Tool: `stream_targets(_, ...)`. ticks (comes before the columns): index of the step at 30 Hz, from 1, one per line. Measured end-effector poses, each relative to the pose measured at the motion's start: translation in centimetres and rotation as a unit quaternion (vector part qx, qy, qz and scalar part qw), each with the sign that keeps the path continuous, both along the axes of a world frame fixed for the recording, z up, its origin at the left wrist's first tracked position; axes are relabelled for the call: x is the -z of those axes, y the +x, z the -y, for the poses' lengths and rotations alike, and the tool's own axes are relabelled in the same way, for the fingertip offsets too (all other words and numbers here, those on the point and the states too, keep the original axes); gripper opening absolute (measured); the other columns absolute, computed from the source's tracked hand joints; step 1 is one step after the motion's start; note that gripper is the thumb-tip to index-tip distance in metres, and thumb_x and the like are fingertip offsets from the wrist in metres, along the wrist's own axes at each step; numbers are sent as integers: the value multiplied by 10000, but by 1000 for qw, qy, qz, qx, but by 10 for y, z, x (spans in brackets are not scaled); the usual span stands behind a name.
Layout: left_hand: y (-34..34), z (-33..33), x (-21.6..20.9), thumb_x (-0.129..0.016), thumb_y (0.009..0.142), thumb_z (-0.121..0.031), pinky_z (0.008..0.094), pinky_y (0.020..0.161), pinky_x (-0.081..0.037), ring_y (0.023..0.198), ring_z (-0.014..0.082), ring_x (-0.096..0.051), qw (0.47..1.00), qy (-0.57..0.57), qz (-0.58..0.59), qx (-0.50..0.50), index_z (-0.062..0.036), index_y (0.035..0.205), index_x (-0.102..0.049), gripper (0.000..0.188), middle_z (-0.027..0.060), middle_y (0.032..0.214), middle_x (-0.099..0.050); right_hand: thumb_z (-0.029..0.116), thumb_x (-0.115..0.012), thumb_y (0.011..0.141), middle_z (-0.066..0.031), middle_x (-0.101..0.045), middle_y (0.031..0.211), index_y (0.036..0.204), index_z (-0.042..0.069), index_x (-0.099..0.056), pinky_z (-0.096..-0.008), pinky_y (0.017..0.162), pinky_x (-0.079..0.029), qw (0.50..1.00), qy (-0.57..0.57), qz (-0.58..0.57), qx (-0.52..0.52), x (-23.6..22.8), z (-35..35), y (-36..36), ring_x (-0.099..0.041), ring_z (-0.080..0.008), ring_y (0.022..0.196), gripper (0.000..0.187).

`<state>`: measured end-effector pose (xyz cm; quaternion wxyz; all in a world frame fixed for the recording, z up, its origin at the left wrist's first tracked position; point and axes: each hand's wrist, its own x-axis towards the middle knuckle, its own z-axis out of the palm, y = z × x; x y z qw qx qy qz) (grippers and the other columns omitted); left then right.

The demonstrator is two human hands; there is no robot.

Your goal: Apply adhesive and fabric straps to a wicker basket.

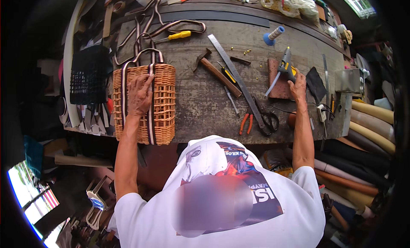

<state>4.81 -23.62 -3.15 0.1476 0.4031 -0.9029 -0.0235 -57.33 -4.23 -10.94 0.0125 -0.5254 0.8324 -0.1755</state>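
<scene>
At the left of the workbench lies a woven wicker basket bag (164,94) with dark and cream striped straps (150,107). My left hand (140,92) rests on its upper front, fingers lying over the wicker and against one strap. Farther right, my right hand (297,86) is closed around the handle of a grey and yellow hot glue gun (285,62). A translucent glue stick (273,84) sticks out of the gun's back end. Under the gun is a reddish-brown block (275,88). My fingers partly hide the handle.
Between my hands lie a hammer (220,74), a metal ruler (232,68), a yellow cutter (229,73), orange-handled pliers (246,123) and black scissors (269,122). Beyond them are a yellow screwdriver (179,35) and a thread spool (274,35). Material rolls (371,120) are stacked at right.
</scene>
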Motion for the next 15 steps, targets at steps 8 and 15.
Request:
stream_targets(8, 4, -3, 10, -614, 814, -68, 436, 1071, -351, 1265, 280, -458, 999, -23, -22, -15, -123, 1353, -570, 544, 45, 1317, -543, 18, -631, 907, -205, -587, 1184, 1247, 18, -619, -441, 945, -487, 980, -104, 128, -113, -65, 15, 220, -592, -382, 1097, 341)
stream_targets(15, 4, -1, 10, -637, 827, -95, 439, 1087, -355, 1243, 287, -474, 999, -37, -18, -10, -94, 1347, -575, 523, 83, 1286, -531, -12, -645, 848, -185, -592, 1206, 1244, 5, -610, -434, 971, -495, 908, -122, 212, -341, -77, 76, 388, -582, -362, 1132, 398)
